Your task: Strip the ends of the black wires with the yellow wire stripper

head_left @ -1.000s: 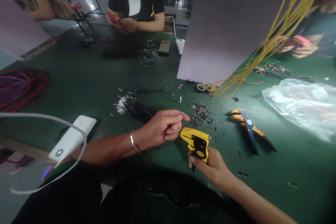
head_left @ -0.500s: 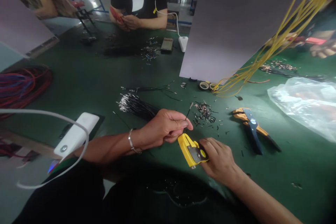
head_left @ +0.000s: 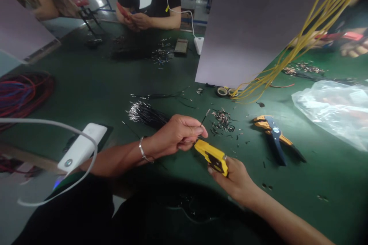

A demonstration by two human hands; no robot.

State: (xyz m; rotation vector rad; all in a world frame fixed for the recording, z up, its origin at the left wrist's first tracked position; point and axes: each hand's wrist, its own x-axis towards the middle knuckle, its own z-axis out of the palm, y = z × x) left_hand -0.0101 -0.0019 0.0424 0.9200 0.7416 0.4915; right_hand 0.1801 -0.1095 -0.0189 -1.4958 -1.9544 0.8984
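Note:
Between thumb and fingers, my left hand (head_left: pixel 185 132) pinches a thin black wire (head_left: pixel 204 118), whose pale tip points up and away. My right hand (head_left: pixel 237 182) is wrapped round a yellow plier-like hand tool (head_left: pixel 211 155); whether it strips or crimps I cannot tell. The tool's head lies right at my left fingertips, and whether its jaws touch the wire is hidden. Beyond my left hand lies a bundle of black wires (head_left: pixel 149 115) with silvery ends. A pile of short wire scraps (head_left: pixel 222 120) lies just past the held wire.
Blue-and-orange wire strippers (head_left: pixel 274 136) lie to the right, near a clear plastic bag (head_left: pixel 336 111). Yellow wires (head_left: pixel 290 61) hang beside a grey panel (head_left: pixel 244 26) and two tape rolls (head_left: pixel 227 92). A white power bank (head_left: pixel 82 147) lies left. A co-worker (head_left: pixel 148 4) sits opposite.
My right hand has turned the yellow tool, so its head now points left toward my left fingers and its side looks different. My left hand keeps its pinch on the wire, barely shifted.

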